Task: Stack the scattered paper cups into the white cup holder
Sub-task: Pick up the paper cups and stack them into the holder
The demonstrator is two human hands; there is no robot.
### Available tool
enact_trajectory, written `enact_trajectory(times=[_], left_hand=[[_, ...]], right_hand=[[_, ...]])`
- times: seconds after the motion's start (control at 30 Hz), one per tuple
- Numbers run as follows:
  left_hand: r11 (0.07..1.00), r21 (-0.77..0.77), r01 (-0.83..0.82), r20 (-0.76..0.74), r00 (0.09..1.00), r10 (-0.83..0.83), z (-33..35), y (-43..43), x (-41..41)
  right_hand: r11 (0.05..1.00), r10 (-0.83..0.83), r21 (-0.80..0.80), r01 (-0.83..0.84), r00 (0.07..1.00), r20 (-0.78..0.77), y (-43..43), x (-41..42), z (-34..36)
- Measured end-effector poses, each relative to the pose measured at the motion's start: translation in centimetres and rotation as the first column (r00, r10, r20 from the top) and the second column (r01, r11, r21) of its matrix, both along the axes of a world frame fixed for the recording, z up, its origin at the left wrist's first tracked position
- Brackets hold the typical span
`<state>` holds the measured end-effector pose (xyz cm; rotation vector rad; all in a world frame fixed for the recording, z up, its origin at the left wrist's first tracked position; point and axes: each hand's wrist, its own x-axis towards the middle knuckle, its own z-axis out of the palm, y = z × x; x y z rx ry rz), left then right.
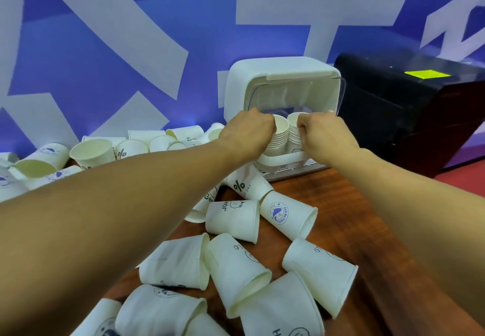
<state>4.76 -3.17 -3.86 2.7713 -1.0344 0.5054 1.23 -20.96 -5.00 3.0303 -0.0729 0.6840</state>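
Observation:
The white cup holder (282, 72) stands at the back of the wooden table with its clear lid raised. Two stacks of nested paper cups stand upright in it side by side. My left hand (248, 132) grips the left stack (280, 132) from its left side. My right hand (325, 136) grips the right stack (293, 128) from its right side. Both hands have curled fingers against the cup rims. Several loose paper cups (233, 219) lie on their sides on the table in front of the holder and below my arms.
More loose cups (91, 152) lie piled at the left along the blue and white wall. A black machine (409, 104) with a yellow sticker stands right of the holder. The wooden table (349, 204) shows bare at the right.

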Motion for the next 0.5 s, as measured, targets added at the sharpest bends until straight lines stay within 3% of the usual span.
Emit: enact_trajectory(times=[0.13, 0.27, 0.5], left_hand=[[1.000, -0.003, -0.022, 0.012, 1.000, 0.022, 0.4, 2.2, -0.4], [0.986, -0.105, -0.127, -0.022, 0.992, 0.126, 1.7, 6.7, -1.5], [0.962, -0.080, -0.261, -0.082, 0.964, 0.255, 3.1, 18.5, -5.8]], right_hand=[[0.999, 0.051, -0.015, -0.050, 0.996, 0.080, 2.6, -1.4, 0.8], [0.984, 0.177, 0.006, -0.181, 0.972, 0.157, 7.3, -3.1, 2.4], [0.918, 0.393, 0.000, -0.396, 0.911, 0.126, 18.1, -5.0, 4.6]])
